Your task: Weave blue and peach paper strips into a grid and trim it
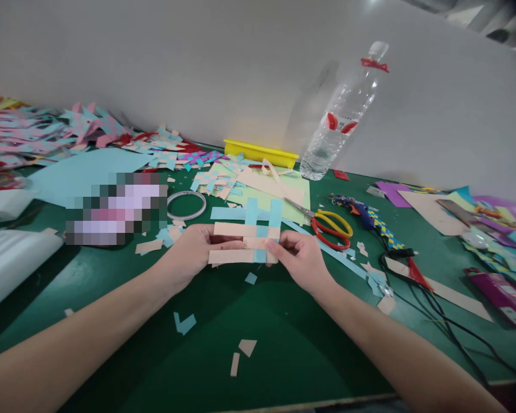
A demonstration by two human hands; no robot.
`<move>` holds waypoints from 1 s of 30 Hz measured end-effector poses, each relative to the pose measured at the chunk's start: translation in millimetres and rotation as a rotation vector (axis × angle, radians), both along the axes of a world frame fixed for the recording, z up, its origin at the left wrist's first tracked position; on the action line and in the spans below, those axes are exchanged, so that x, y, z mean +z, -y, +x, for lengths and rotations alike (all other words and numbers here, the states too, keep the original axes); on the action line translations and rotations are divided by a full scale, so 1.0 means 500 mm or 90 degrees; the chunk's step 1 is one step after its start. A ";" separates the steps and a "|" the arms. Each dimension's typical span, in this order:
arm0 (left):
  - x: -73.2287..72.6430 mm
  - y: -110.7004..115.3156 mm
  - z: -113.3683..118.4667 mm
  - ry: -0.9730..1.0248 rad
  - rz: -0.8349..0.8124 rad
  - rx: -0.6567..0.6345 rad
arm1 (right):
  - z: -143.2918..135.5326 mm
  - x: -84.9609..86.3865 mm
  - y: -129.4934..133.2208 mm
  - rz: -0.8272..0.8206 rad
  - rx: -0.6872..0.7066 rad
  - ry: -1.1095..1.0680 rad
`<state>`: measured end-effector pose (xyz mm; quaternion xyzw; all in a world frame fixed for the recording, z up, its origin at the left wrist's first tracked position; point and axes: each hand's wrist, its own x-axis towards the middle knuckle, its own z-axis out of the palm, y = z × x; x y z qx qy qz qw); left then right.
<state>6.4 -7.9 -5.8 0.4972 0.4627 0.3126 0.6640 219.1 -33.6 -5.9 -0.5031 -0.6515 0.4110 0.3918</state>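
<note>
Peach and blue paper strips, woven together into a small lattice [261,231], are held up over the middle of the green table. My left hand [194,252] grips the left ends of the peach strips, its fingers between the upper and lower strip. At the right side of the lattice, my right hand [298,255] pinches the weave with thumb and fingers. Two blue strip ends stick up from the top. Behind the lattice a long blue strip [227,214] lies on the table.
Scissors [332,226] with red and yellow handles lie right of the hands. A plastic bottle [341,120] leans on the wall, beside a yellow tray [261,154]. A tape ring [186,205] sits left. Black cables [447,321] cross the right side; paper scraps [247,347] lie in front.
</note>
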 end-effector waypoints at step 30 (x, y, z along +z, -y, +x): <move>0.011 0.024 -0.002 -0.234 0.509 0.093 | 0.048 -0.017 -0.040 0.732 -0.060 0.473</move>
